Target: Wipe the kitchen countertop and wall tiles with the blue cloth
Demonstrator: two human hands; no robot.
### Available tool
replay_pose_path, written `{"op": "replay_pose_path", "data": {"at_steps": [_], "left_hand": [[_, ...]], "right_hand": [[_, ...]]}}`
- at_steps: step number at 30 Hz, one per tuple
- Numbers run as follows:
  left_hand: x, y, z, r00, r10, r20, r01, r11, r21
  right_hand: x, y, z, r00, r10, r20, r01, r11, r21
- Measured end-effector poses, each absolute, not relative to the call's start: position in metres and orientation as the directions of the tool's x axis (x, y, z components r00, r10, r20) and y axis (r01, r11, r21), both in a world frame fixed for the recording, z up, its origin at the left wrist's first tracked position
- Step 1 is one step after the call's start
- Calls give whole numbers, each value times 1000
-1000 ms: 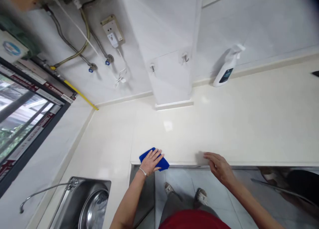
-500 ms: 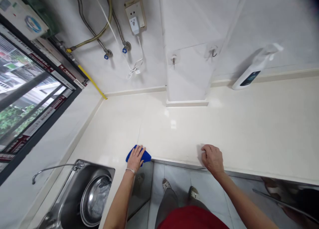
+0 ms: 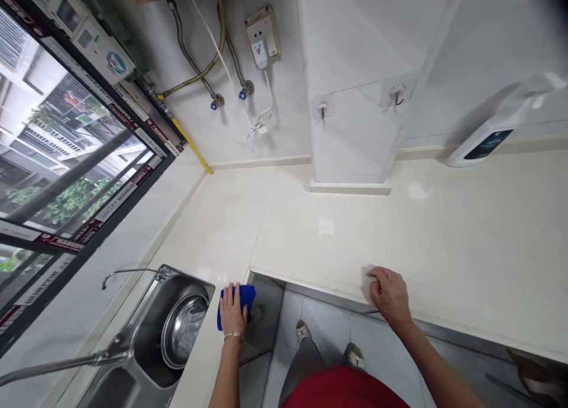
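Observation:
My left hand lies flat with fingers stretched on a blue cloth, pressing it onto the cream countertop at its front edge, right beside the steel sink. My right hand rests on the counter's front edge further right, fingers curled down against the surface, with nothing visible in them.
A metal bowl sits in the sink, with a tap behind it. A white spray bottle stands against the back wall at the right. A square pillar with two hooks juts onto the counter. A window fills the left.
My left hand has slid the blue cloth leftward along the counter's front edge toward the sink. My right hand has stayed near the edge and curled its fingers. The view has swung left.

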State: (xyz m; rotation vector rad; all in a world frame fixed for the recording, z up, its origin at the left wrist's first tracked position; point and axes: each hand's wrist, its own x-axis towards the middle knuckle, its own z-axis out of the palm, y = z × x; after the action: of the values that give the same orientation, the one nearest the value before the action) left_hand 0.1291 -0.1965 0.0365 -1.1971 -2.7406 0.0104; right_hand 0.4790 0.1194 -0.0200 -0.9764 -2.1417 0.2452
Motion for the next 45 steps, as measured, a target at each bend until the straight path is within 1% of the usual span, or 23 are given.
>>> {"op": "replay_pose_path", "data": {"at_steps": [6,10,14,17,19,22,25,32,38,45], "left_hand": [[160,-298,24,-684,704,191,698,708,-112],[189,-385,15,-727,658,199,639,753,-157],[213,-471,11,-768,611,192,589,791,-167],[215,-508,10,-766,619,175,593,785,-180],[210,-515,11,-737,654,168,625,755,-198],[198,-502,12,-690,703,172,664,710,-233],[184,-469,13,-651,740,165,699,670,-250],[151,-339,18,-602,778,183,748,629,-212],[127,-240,22,-602,774,197,763,630,-146],[99,-156,22,-577,793,194,804,593,-31]], "right_hand": [[484,121,-25,-422,707,568,551,697,-459],[485,121,-27,-418,704,574,565,696,-443],[483,120,-24,-396,707,586,586,686,-431],[479,115,-17,-392,732,558,628,656,-419],[476,111,-12,-390,758,523,672,623,-401],[473,106,-7,-401,775,488,703,602,-379],[471,104,-7,-419,774,474,709,605,-361],[470,104,-6,-429,785,446,746,587,-315],[469,104,-8,-420,785,456,756,581,-303],[466,106,-8,-400,799,449,756,565,-331]]}}
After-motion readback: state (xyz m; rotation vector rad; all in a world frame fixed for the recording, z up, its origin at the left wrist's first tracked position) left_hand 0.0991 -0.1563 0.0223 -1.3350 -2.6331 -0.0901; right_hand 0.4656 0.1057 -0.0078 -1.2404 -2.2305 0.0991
